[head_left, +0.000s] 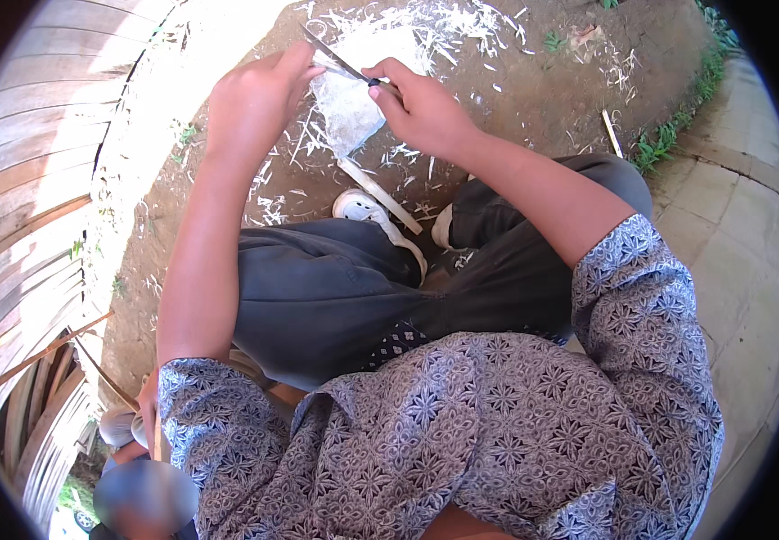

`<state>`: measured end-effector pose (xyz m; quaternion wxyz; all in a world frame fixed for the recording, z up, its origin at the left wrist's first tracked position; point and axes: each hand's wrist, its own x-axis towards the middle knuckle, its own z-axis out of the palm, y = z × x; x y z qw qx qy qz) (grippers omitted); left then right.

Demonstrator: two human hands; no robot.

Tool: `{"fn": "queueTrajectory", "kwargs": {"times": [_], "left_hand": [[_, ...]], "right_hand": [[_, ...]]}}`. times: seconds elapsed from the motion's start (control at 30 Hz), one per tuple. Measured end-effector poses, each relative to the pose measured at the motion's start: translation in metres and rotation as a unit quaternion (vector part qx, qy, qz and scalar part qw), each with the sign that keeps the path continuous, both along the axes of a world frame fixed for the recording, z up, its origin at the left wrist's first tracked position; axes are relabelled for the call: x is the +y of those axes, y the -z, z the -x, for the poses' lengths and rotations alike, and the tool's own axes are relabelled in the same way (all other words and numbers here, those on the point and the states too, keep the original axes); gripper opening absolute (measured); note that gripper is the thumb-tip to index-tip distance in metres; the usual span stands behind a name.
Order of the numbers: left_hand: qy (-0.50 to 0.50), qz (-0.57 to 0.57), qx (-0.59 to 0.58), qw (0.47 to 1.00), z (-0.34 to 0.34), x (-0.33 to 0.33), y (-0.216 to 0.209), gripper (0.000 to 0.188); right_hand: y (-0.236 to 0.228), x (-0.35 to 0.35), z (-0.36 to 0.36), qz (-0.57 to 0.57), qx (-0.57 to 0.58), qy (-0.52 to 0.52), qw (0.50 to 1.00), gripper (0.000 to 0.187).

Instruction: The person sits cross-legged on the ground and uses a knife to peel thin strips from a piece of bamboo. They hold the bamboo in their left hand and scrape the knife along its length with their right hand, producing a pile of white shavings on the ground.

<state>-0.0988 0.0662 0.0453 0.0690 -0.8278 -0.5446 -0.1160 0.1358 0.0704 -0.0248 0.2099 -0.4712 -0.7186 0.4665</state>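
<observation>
Out in front of me, my right hand [430, 112] is closed round the dark handle of a knife [335, 54]. Its narrow blade slants up and left, toward my other hand. My left hand [259, 97] is closed in a pinch at the blade's left side, on what looks like a thin pale strip [333, 69]. Most of that strip is lost in glare and behind the fingers. Below both hands lies a crumpled whitish sheet [351, 117] on the soil, with pale curled shavings [448, 22] scattered over and around it.
A pale split stick [380, 195] lies by my white shoe [362, 209]. Another stick [612, 133] rests farther right. Wooden slats [29, 144] run along the left, paving [713, 216] along the right. At the lower left sits another person [142, 499].
</observation>
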Motion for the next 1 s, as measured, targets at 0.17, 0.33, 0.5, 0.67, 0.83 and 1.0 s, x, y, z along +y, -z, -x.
{"fn": "queueTrajectory", "kwargs": {"times": [0.17,0.33,0.5,0.67,0.83,1.0], "left_hand": [[-0.026,0.008,-0.014,1.0,0.001,0.003,0.007,0.026],[-0.053,0.018,-0.001,0.998,0.003,0.002,0.004,0.028],[-0.051,0.01,-0.011,0.999,0.005,0.002,0.009,0.029],[-0.051,0.023,-0.017,0.998,0.0,0.006,0.01,0.031],[-0.034,-0.019,-0.036,0.999,0.004,0.004,0.01,0.03],[-0.073,0.031,-0.008,0.997,0.002,0.008,0.012,0.032]], "right_hand": [[0.009,0.007,-0.005,0.063,-0.064,0.006,0.996,0.024],[0.008,-0.001,0.004,-0.013,-0.04,0.003,0.999,0.024],[0.013,0.006,0.009,-0.044,-0.044,0.0,0.998,0.026],[0.03,0.005,-0.001,0.003,-0.083,0.011,0.996,0.026],[0.003,0.006,0.008,0.024,-0.057,-0.004,0.998,0.026],[0.053,0.01,-0.002,-0.001,-0.109,0.0,0.994,0.026]]}}
